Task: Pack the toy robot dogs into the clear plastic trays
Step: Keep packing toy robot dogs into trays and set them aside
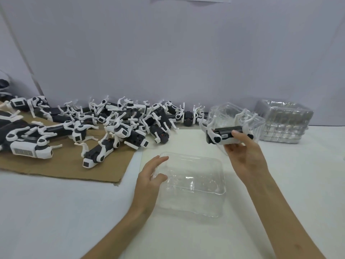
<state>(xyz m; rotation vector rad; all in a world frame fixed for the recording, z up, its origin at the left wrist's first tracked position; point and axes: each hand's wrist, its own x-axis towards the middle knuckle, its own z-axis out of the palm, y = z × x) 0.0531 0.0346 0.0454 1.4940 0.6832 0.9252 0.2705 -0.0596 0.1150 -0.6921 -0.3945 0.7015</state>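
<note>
A clear plastic tray (194,182) lies on the white table in front of me, with nothing in it. My left hand (149,180) grips its left rim, fingers over the edge and thumb at the side. My right hand (242,152) holds a black-and-white toy robot dog (224,134) upside down, legs up, above the table just right of and beyond the tray. A heap of several more toy dogs (112,126) lies to the left along the wall.
The heap rests on a brown cardboard sheet (65,165). A clear tray (222,111) stands tilted behind the held dog. A stack of clear trays (283,122) sits at the back right by the grey wall.
</note>
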